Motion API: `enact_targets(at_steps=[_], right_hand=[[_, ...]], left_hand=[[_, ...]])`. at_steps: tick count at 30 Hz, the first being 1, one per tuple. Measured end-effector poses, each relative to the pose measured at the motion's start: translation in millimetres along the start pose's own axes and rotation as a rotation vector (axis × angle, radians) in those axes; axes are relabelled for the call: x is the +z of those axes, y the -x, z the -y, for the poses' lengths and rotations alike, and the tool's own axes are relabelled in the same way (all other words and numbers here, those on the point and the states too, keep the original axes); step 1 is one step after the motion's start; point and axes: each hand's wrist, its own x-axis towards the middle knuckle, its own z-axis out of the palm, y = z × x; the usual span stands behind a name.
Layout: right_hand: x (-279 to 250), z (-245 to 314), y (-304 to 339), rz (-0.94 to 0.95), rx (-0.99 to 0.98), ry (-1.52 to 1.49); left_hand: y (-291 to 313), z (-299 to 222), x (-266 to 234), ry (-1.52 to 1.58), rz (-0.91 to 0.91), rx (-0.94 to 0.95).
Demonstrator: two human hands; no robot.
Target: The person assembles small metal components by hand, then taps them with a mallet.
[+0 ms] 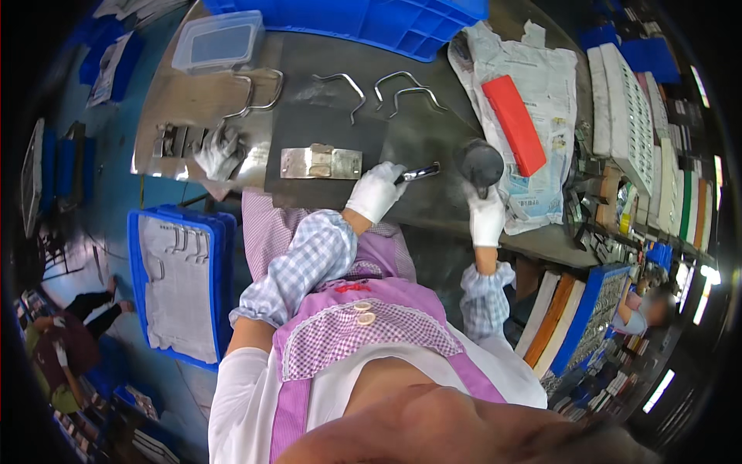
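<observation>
My left hand (376,190), in a white glove, grips a shiny bent metal handle piece (421,172) flat on the dark work mat (325,124). In my right hand (487,218), also white-gloved, is a black mallet (480,164), its head raised just right of the piece. A flat metal jig plate (321,162) lies left of my left hand. Three bent metal rod handles (402,89) rest farther back on the mat.
A blue crate (386,23) and a clear plastic box (218,40) sit at the bench's far edge. Red block (514,124) lies on newspaper at right. A spare glove (220,152) lies left. Blue tray with handles (182,282) stands below left. Other people work nearby.
</observation>
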Motion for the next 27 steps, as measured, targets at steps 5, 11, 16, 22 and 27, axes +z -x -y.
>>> enact_targets(at_steps=[5, 11, 16, 22, 27], right_hand=[[17, -2, -31, -0.169, -0.46, 0.314], [36, 119, 40, 0.487, -0.753, -0.416], [72, 170, 36, 0.407, -0.376, -0.609], [93, 176, 28, 0.252, -0.5, -0.648], [99, 144, 19, 0.283, -0.319, -0.866]], left_hand=[[25, -11, -60, 0.101, 0.001, 0.106], [55, 0, -160, 0.004, 0.15, -0.004], [70, 35, -179, 0.128, -0.434, -0.351], [56, 60, -154, -0.104, -0.255, -0.134], [66, 65, -126, -0.192, -0.322, -0.159]])
